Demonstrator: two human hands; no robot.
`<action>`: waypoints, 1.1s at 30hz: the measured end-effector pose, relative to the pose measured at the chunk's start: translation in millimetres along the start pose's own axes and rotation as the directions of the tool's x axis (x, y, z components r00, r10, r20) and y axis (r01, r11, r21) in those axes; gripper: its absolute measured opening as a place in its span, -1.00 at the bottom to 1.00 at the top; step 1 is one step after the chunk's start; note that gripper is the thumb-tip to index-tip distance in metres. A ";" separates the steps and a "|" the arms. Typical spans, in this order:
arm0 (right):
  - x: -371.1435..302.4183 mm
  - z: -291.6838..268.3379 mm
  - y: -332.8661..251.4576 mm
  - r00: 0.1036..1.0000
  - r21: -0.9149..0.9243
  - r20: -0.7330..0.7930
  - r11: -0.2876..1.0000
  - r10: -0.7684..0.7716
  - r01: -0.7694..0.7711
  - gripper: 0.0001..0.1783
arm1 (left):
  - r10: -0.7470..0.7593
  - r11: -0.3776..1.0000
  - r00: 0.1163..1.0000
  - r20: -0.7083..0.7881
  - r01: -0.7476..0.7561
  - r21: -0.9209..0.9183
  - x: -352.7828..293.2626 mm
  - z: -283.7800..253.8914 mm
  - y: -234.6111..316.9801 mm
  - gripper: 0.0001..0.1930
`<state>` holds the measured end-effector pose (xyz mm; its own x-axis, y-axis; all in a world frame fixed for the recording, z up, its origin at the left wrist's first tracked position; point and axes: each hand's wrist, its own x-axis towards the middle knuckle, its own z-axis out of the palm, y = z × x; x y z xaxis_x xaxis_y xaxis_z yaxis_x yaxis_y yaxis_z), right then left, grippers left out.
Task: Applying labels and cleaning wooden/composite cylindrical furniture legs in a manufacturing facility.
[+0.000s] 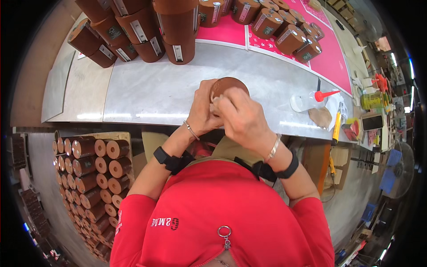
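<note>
Above the near edge of the grey metal worktable (147, 89), my left hand (202, 107) is wrapped round the side of a brown round wooden cylinder (232, 83), its top turned up toward me. My right hand (242, 116) is closed and pressed against the near side of the same cylinder, fingers curled in a pinch. Something small and pale shows at those fingertips, but blur and the hand hide what it is. The cylinder's lower part is covered by both hands.
Brown cylinders with metal strips (178, 49) stand stacked at the far left; more cylinders (267, 23) sit on pink sheets (329, 62). At right lie a clear bottle with red nozzle (327, 95), a brown rag (321, 117) and a yellow-handled tool (336, 127). Bored cylinders (119, 168) are piled lower left.
</note>
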<state>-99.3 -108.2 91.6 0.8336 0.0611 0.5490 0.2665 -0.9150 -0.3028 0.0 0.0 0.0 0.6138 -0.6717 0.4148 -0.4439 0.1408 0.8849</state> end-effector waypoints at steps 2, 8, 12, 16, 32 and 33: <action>1.8 3.1 7.1 0.999 0.046 0.044 0.999 0.023 -0.025 -0.74 | -0.007 0.990 1.000 0.014 0.005 0.144 2.9 -7.3 4.0 -0.14; -30.4 -36.2 6.9 0.991 -0.022 -0.002 0.990 0.136 -0.136 -0.76 | 0.064 0.995 0.997 -0.036 -0.061 0.084 5.5 5.7 12.4 -0.12; -26.8 -22.6 -5.2 1.000 -0.005 -0.003 1.000 0.027 -0.027 -0.76 | 0.041 0.999 0.998 -0.052 -0.039 0.031 1.7 7.6 4.8 -0.10; -18.3 -7.4 3.5 0.998 0.007 -0.037 0.999 -0.049 0.050 -0.75 | 0.030 0.992 0.999 -0.014 -0.028 0.121 2.4 4.0 0.5 -0.09; -13.1 -7.9 12.2 0.992 0.035 -0.128 0.999 0.021 -0.017 -0.82 | -0.017 1.000 0.997 -0.075 0.017 0.000 5.2 6.4 15.6 -0.17; -12.7 -10.6 18.9 0.988 0.023 -0.153 1.000 0.024 -0.021 -0.83 | 0.015 1.000 0.998 -0.067 -0.015 0.009 6.0 7.3 14.0 -0.17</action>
<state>-110.0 -130.5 87.2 0.7559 -0.0224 0.6543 0.2602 -0.9068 -0.3316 -7.3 -7.3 13.4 0.6495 -0.6191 0.4414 -0.4585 0.1442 0.8769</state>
